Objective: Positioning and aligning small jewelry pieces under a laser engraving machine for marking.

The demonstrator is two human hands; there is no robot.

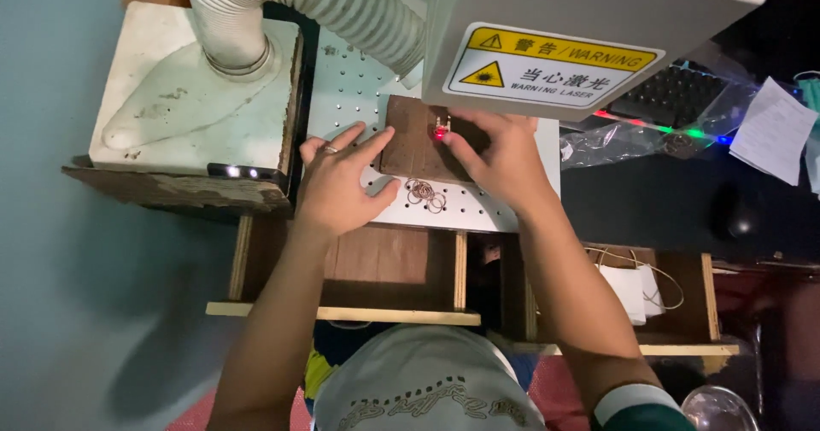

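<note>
hands (418, 170) on wooden block (408, 145), rings (425, 194) near, machine head (589, 29) overhanging

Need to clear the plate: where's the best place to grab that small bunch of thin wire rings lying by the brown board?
Pinch the wire rings from above, where the loops overlap in the middle. They lie flat on the perforated white plate, just in front of the brown board, so a side approach would likely slide them. Come in between the left hand and right hand.

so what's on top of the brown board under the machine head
A small metal piece lit by a red dot sits on the brown board, with both hands on it. The machine head hides its far edge.
</note>
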